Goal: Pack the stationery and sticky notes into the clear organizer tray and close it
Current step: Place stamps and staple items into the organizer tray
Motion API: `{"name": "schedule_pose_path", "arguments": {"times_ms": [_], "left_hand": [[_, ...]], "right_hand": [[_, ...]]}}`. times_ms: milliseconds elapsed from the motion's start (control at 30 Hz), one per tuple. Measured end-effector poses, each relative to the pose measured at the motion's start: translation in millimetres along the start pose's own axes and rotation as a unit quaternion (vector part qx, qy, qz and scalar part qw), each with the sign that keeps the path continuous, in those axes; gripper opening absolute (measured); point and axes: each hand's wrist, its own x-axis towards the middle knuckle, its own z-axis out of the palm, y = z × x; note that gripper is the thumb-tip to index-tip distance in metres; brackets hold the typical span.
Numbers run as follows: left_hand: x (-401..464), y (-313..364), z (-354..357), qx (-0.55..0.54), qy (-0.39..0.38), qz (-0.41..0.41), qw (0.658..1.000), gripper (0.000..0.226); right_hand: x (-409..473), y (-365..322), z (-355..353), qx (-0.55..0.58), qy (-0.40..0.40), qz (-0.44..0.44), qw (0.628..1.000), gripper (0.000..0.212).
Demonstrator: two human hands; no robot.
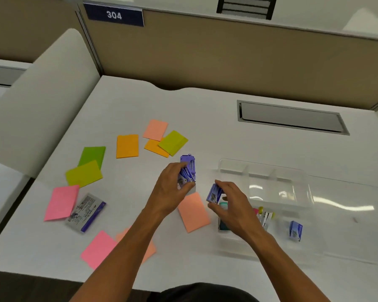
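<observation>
The left hand [172, 188] grips several small purple boxes [187, 173], the right hand [227, 203] pinches 1 box [214, 192]; the loose bunch may slip.

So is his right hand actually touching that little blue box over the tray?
Touching. The head view shows the right hand pinching the small blue box between thumb and fingers.
</observation>
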Motion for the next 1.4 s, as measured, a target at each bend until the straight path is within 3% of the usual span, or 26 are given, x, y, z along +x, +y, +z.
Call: {"name": "schedule_pose_path", "arguments": {"times_ms": [267,533,900,1267,1400], "left_hand": [[-16,62,65,0.0,-0.058,0.028,0.998,0.056],[-28,117,145,0.026,-0.167,0.081,0.982,0.058],[-34,148,214,0.086,-0.294,0.127,0.943,0.063],[-28,154,237,0.154,-0.316,0.121,0.928,0.064],[-26,151,239,0.179,-0.301,0.128,0.928,0.066]], "right_hand": [[-34,48,-47,0.024,0.033,0.018,0.999,0.06],[-83,116,-91,0.005,0.069,0.082,0.994,0.065],[-122,162,-106,-0.109,0.098,0.15,0.978,0.063],[-124,177,-107,-0.163,0.104,0.155,0.969,0.058],[-126,181,-107,-0.17,0.082,0.164,0.968,0.067]]}}
